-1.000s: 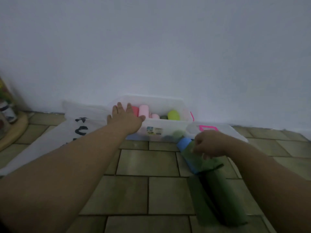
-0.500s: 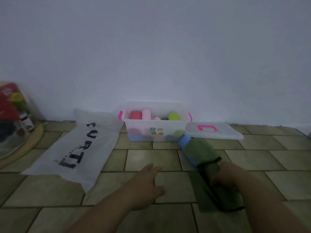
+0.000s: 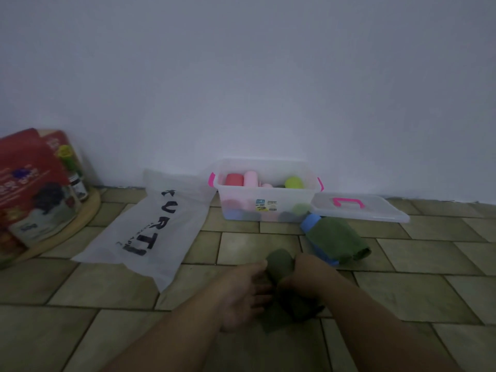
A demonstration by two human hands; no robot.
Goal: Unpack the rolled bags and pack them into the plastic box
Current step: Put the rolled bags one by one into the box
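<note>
A dark green rolled bag (image 3: 280,263) lies on the tiled floor between my two hands. My left hand (image 3: 248,292) grips its left side and my right hand (image 3: 306,277) grips its right side. A clear plastic box (image 3: 265,208) with pink handles stands against the wall, holding red, pink and yellow-green rolls. Its clear lid (image 3: 359,208) lies to its right. A green and blue bundle of rolled bags (image 3: 334,237) rests in front of the lid.
A flat white plastic bag with black letters (image 3: 150,232) lies left of the box. A red carton and jars (image 3: 32,183) stand on a round wooden board (image 3: 88,210) at far left. A bare wall rises behind.
My left hand left the box and came back to the floor. My right hand pulled a green roll away from the bundle toward me, and both hands now hold it.
</note>
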